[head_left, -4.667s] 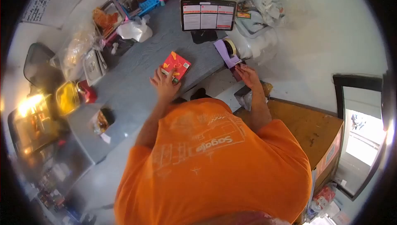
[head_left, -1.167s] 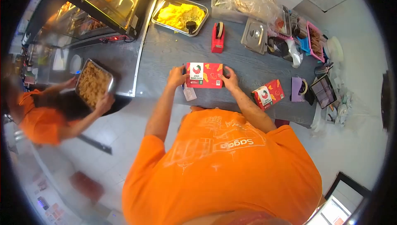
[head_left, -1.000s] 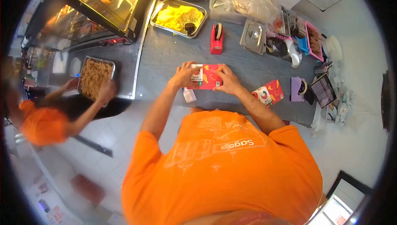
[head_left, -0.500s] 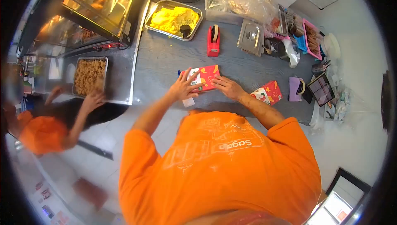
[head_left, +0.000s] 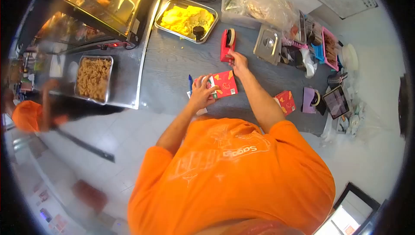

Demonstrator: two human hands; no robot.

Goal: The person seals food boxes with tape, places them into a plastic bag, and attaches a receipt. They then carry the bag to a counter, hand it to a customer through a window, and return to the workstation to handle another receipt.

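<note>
Box (head_left: 225, 83), red, is lying beneath my left hand (head_left: 202, 95), whose spread fingers alone are steadying it. A second box (head_left: 286, 102) is resting to the right of both hands. Forward, my right hand (head_left: 239, 64) is touching the near end of the red tape dispenser (head_left: 225, 51), fingers curled; whether they are gripping tape, I cannot tell.

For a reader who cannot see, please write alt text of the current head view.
A person's left hand rests on a red box on a grey counter; the right hand is at a red tape dispenser. Yellow food lies in a tray beyond.
</note>
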